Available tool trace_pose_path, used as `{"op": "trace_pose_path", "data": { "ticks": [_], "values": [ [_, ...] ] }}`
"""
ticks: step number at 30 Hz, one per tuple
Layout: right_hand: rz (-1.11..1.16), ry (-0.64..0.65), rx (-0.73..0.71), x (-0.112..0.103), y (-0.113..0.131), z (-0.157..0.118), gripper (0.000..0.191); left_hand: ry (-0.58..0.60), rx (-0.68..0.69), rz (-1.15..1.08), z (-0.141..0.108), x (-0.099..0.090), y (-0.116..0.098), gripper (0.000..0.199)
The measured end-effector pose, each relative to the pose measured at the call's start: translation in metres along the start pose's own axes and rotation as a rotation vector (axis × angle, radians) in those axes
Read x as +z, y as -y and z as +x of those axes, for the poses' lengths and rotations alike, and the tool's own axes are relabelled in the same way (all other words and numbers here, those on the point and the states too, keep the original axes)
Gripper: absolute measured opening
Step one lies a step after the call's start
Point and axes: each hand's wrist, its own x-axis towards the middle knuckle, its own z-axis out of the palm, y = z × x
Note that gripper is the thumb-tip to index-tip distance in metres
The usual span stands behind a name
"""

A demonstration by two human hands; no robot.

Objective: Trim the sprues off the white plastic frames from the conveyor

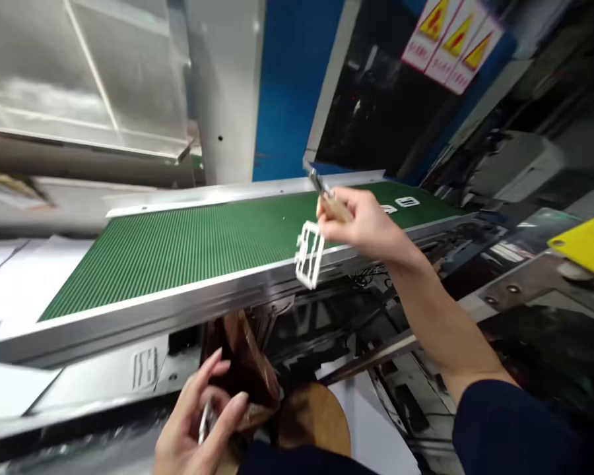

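My right hand point(363, 221) is raised over the green conveyor belt point(202, 234), closed round a wooden-handled tool point(334, 206) with a metal end that points up and left. From the same fingers hangs a white plastic frame point(309, 256) with several slots, in front of the belt's near rail. Lower down, my left hand point(198, 422) is below that rail, fingers curled and thumb apart. A thin silvery piece point(205, 420) lies within its grasp; the rest of it is hidden by the fingers. Two more white plastic parts point(406, 202) lie on the belt's right end.
Behind the belt stands a blue and grey machine point(297, 86) with warning signs point(453, 43). A brown plastic bag point(247, 363) and a round wooden stool top point(314, 417) are below the belt. At right, a yellow plate point(587, 244) juts in. White sheets point(24, 284) lie left.
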Motion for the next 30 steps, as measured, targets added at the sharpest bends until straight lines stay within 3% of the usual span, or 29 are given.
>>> {"op": "trace_pose_path", "data": {
  "ticks": [2,4,6,9,13,17,20,22,27,30],
  "values": [
    [0.246,0.235,0.024,0.040,0.033,-0.046,0.013,0.081,0.144,0.028,-0.001,0.003,-0.008,0.074],
    [0.419,0.417,0.122,0.083,0.049,-0.085,0.018,0.186,0.181,0.065,-0.004,0.004,-0.005,0.074],
    [0.552,0.493,0.246,0.123,0.049,-0.112,0.017,0.295,0.071,0.040,-0.012,0.001,0.008,0.062],
    [0.706,0.444,0.455,0.172,0.035,-0.143,0.014,0.412,-0.219,-0.160,-0.029,-0.012,0.040,0.056],
    [0.806,0.477,0.648,0.214,0.026,-0.187,0.023,0.381,-0.449,-0.389,-0.057,-0.028,0.076,0.062],
    [0.905,0.467,0.702,0.234,0.035,-0.222,0.023,0.450,-0.559,-0.486,-0.077,-0.038,0.092,0.064],
    [0.947,0.449,0.712,0.238,0.040,-0.229,0.021,0.530,-0.607,-0.423,-0.081,-0.048,0.095,0.064],
    [0.970,0.458,0.730,0.238,0.041,-0.229,0.023,0.553,-0.593,-0.357,-0.080,-0.055,0.094,0.059],
    [1.008,0.499,0.770,0.236,0.043,-0.230,0.030,0.472,-0.524,-0.157,-0.064,-0.068,0.085,0.023],
    [1.001,0.522,0.749,0.235,0.044,-0.231,0.031,0.586,-0.457,-0.051,-0.051,-0.069,0.076,0.020]
  ]
}}
